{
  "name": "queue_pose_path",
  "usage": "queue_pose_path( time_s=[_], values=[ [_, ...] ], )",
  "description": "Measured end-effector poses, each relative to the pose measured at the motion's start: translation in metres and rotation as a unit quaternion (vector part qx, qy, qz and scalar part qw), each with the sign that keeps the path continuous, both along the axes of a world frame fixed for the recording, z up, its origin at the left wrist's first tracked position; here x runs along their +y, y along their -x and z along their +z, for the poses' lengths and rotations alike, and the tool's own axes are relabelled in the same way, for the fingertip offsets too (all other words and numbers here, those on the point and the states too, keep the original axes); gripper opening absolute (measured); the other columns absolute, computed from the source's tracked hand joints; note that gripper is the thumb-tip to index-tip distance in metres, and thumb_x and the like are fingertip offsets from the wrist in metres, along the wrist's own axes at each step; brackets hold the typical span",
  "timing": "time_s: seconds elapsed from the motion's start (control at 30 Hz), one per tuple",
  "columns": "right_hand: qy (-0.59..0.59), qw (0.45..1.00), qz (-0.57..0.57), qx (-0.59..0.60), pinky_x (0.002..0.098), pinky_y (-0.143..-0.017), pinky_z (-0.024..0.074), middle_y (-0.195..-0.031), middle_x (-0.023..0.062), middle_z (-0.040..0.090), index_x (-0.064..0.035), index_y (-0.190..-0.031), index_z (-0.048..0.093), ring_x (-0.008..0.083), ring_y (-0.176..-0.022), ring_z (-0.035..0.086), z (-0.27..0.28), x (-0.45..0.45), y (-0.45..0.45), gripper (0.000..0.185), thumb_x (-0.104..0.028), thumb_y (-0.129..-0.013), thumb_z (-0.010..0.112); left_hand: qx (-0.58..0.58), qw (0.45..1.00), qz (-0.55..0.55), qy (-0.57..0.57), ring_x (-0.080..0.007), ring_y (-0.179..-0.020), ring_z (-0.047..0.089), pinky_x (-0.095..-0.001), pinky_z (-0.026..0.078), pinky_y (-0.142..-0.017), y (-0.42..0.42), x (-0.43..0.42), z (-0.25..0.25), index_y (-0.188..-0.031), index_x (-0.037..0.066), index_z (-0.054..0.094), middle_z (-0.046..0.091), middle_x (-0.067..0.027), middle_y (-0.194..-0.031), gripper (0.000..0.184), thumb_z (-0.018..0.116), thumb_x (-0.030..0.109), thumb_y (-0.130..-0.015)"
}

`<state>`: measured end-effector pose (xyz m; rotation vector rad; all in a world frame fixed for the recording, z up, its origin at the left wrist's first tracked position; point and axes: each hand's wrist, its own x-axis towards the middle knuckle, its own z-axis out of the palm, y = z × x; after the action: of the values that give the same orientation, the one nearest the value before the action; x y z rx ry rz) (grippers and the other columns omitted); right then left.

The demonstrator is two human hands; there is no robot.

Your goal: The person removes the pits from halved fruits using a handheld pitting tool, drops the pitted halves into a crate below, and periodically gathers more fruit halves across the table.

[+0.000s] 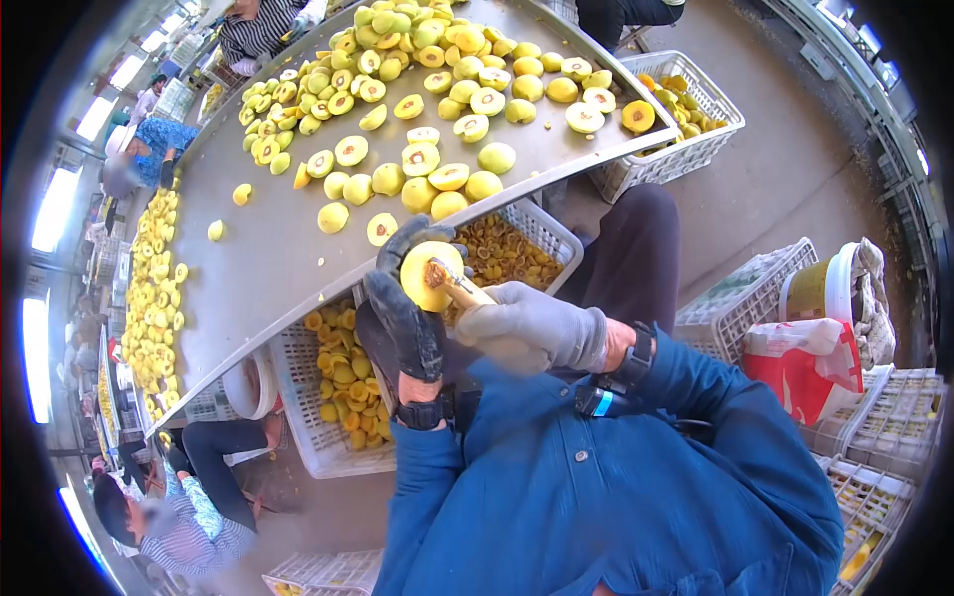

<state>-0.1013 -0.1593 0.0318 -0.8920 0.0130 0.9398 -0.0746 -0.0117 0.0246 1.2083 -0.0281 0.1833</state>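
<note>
A halved yellow fruit (421, 279) rests in my left hand (405, 316), which wears a dark glove; its fingers curl round the fruit's edge. In a grey glove, my right hand (532, 328) grips a tool with a light wooden handle (467, 290). The tool's metal tip touches the brown centre of the fruit. Both hands are just off the near edge of the metal table (288, 238), above crates. Closest to them on the table lie a cut half (382, 228) and a whole-looking fruit (448, 206).
Many fruit halves (378, 50) are heaped on the table. Below stand a crate of brown scraps (571, 260) and a crate of yellow halves (308, 437). Another filled crate (735, 117) is at the right corner. Co-workers (189, 526) sit around the table. A red bag (795, 372) lies at right.
</note>
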Motion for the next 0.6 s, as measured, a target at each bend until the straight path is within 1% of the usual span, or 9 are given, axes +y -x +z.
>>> queue_pose_path(
  time_s=[0.1, 0.13, 0.2, 0.23, 0.33, 0.37, 0.47, 0.57, 0.6],
  values=[
    [0.091, 0.993, 0.009, -0.069, 0.0290, -0.045, 0.0403, -0.057, -0.0009, 0.052, -0.0053, -0.090, 0.058, 0.0109, -0.049, 0.050, 0.018, -0.004, 0.009, 0.015, -0.020, -0.090, 0.062, -0.021, 0.996, 0.015, -0.080, -0.0231, -0.085, 0.065, -0.0355, 0.057, -0.076, 0.012, -0.001, -0.002, -0.126, -0.001, 0.053, 0.064, -0.0132, -0.102, 0.076, 0.027, 0.064, -0.099],
    [0.179, 0.956, -0.025, -0.229, 0.0319, -0.048, 0.0425, -0.059, 0.0018, 0.055, -0.0041, -0.091, 0.058, 0.0138, -0.050, 0.052, 0.006, -0.003, 0.009, 0.016, -0.019, -0.089, 0.062, -0.023, 0.993, 0.024, -0.117, -0.0227, -0.085, 0.065, -0.0355, 0.057, -0.076, 0.013, -0.001, -0.001, -0.126, -0.002, 0.054, 0.065, -0.0130, -0.101, 0.075, 0.028, 0.063, -0.099],
    [0.334, 0.780, -0.090, -0.521, 0.0375, -0.053, 0.0470, -0.064, 0.0072, 0.061, -0.0018, -0.094, 0.059, 0.0195, -0.053, 0.057, -0.027, -0.002, 0.004, 0.018, -0.019, -0.089, 0.061, -0.058, 0.983, 0.006, -0.176, -0.0211, -0.081, 0.065, -0.0336, 0.056, -0.075, 0.005, 0.005, -0.007, -0.120, -0.002, 0.058, 0.066, -0.0121, -0.093, 0.070, 0.029, 0.059, -0.101],
    [0.382, 0.737, -0.044, -0.556, 0.0430, -0.061, 0.0489, -0.072, 0.0136, 0.065, 0.0004, -0.097, 0.062, 0.0261, -0.057, 0.061, -0.028, -0.009, 0.000, 0.022, -0.019, -0.088, 0.061, -0.077, 0.975, -0.005, -0.208, -0.0207, -0.080, 0.065, -0.0327, 0.056, -0.074, 0.001, 0.007, -0.010, -0.118, -0.002, 0.059, 0.067, -0.0120, -0.091, 0.070, 0.029, 0.059, -0.101],
    [0.165, 0.897, -0.057, -0.407, 0.0369, -0.058, 0.0474, -0.072, 0.0076, 0.065, -0.0003, -0.096, 0.063, 0.0194, -0.058, 0.059, -0.037, -0.005, -0.008, 0.023, -0.022, -0.088, 0.062, -0.067, 0.974, -0.048, -0.213, -0.0210, -0.076, 0.065, -0.0332, 0.056, -0.070, -0.007, 0.005, -0.008, -0.113, -0.002, 0.061, 0.067, -0.0123, -0.086, 0.071, 0.030, 0.061, -0.100],
    [0.127, 0.954, 0.027, -0.270, 0.0296, -0.058, 0.0448, -0.070, 0.0006, 0.061, -0.0014, -0.092, 0.064, 0.0116, -0.062, 0.056, -0.032, -0.013, -0.009, 0.022, -0.023, -0.089, 0.062, -0.054, 0.980, -0.067, -0.179, -0.0213, -0.075, 0.065, -0.0338, 0.056, -0.069, -0.010, 0.004, -0.007, -0.112, -0.002, 0.061, 0.067, -0.0122, -0.085, 0.072, 0.030, 0.061, -0.100],
    [0.017, 0.992, 0.113, -0.054, 0.0240, -0.059, 0.0412, -0.071, -0.0038, 0.056, -0.0038, -0.086, 0.065, 0.0058, -0.065, 0.051, -0.009, -0.027, -0.013, 0.020, -0.024, -0.090, 0.062, -0.012, 0.992, -0.090, -0.082, -0.0230, -0.073, 0.063, -0.0347, 0.055, -0.063, -0.012, -0.007, -0.007, -0.109, 0.000, 0.060, 0.065, -0.0126, -0.084, 0.075, 0.027, 0.066, -0.098],
    [-0.104, 0.991, 0.058, -0.061, 0.0216, -0.057, 0.0392, -0.067, -0.0046, 0.053, -0.0067, -0.081, 0.064, 0.0038, -0.062, 0.048, -0.015, -0.022, -0.015, 0.019, -0.022, -0.091, 0.061, -0.004, 0.983, -0.166, 0.079, -0.0245, -0.075, 0.062, -0.0351, 0.054, -0.066, -0.023, -0.014, -0.016, -0.115, 0.001, 0.056, 0.064, -0.0138, -0.089, 0.074, 0.024, 0.066, -0.098],
    [-0.140, 0.988, 0.047, -0.048, 0.0210, -0.057, 0.0388, -0.067, -0.0048, 0.053, -0.0070, -0.080, 0.064, 0.0034, -0.061, 0.047, -0.022, -0.021, -0.018, 0.019, -0.022, -0.092, 0.061, 0.003, 0.991, -0.122, 0.059, -0.0252, -0.075, 0.062, -0.0354, 0.054, -0.067, -0.029, -0.017, -0.019, -0.114, 0.000, 0.056, 0.064, -0.0140, -0.088, 0.075, 0.024, 0.066, -0.098]
  ],
)
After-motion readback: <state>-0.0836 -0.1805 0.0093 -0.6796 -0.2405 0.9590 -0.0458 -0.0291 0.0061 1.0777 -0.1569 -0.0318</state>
